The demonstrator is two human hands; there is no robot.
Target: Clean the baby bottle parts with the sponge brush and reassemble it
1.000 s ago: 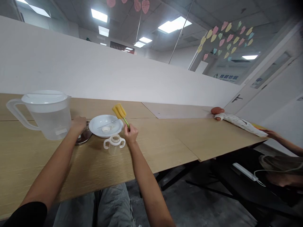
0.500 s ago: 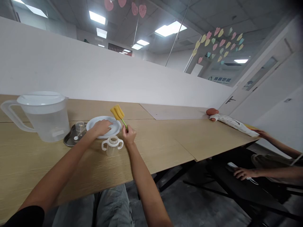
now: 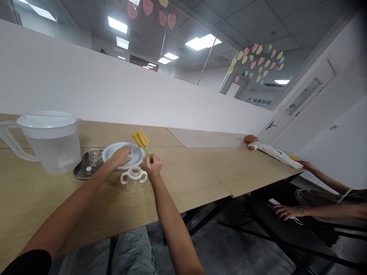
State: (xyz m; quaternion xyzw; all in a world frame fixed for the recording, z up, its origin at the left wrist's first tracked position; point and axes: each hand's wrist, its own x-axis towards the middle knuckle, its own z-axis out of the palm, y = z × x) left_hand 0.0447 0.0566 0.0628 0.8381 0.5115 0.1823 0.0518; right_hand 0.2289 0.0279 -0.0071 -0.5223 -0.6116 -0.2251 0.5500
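My right hand [image 3: 154, 165] is closed round the green handle of a bottle brush with a yellow sponge head [image 3: 140, 138], which points up and left. Over the white plate [image 3: 108, 154] is my left hand [image 3: 122, 156], its fingers drawn together. A thin pale line runs from those fingertips toward the sponge; what they hold is too small to make out. In front of the plate, between my forearms, stands a clear baby bottle [image 3: 133, 184] with two white handles and no cap on its open neck.
A lidded water jug [image 3: 56, 152] stands at the left. Beside it, a metal kidney tray [image 3: 82, 172] holds a clear cap [image 3: 94, 155] and a small white-tipped part. At the far right, a swaddled doll [image 3: 272, 151] lies near another person's hand [image 3: 286, 212] and arm.
The view has turned slightly right, so everything sits a little further left. My left fingers have drawn together over the plate. The right hand keeps its hold on the bottle brush.
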